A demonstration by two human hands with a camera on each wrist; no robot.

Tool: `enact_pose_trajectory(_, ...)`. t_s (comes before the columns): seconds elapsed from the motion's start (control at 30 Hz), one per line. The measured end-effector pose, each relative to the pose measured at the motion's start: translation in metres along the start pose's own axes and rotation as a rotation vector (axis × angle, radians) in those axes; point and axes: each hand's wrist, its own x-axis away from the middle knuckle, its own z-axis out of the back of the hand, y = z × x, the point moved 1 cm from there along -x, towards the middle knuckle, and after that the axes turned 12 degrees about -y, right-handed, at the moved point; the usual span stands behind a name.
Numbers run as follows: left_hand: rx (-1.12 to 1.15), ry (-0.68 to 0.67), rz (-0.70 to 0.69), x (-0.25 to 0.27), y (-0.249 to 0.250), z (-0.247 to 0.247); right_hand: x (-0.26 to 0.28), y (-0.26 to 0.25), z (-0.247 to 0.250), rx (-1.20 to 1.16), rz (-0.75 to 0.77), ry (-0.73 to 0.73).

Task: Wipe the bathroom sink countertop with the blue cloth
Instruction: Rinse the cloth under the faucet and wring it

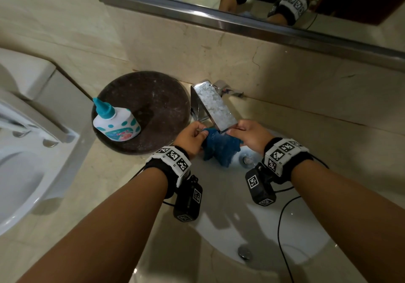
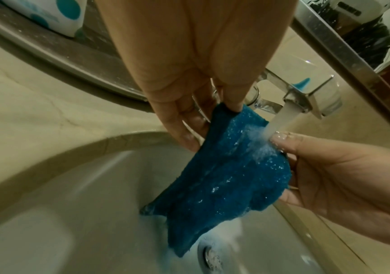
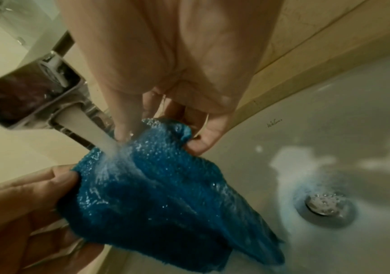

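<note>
The blue cloth (image 1: 220, 146) hangs wet under the chrome faucet (image 1: 215, 105), over the white sink basin (image 1: 241, 212). Running water (image 2: 280, 120) strikes the cloth's (image 2: 224, 181) top edge. My left hand (image 1: 192, 136) pinches the cloth's left upper corner between thumb and fingers. My right hand (image 1: 249, 135) pinches the right upper corner (image 3: 184, 133). The cloth (image 3: 165, 194) droops toward the drain (image 3: 323, 204). The beige stone countertop (image 1: 114, 186) surrounds the basin.
A white bottle with a teal cap (image 1: 115, 121) stands on a dark round tray (image 1: 149, 109) left of the faucet. A toilet (image 1: 26, 151) sits at the far left. A mirror (image 1: 263, 1) hangs above the back wall. Wrist cables (image 1: 282, 228) trail over the basin.
</note>
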Motion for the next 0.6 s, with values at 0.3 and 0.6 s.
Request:
enact_pose_trajectory(0.3, 0.022, 0.001, 0.010, 0.0026, 0.0020, 0.0016, 0.0008, -0.0072, -0.0057, -0.004, -0.027, -0.008)
enact_pose_trajectory(0.6, 0.064, 0.013, 0.014, 0.0055, 0.0020, 0.0023, -0.0034, -0.0051, -0.0102, -0.178, 0.004, 0.038)
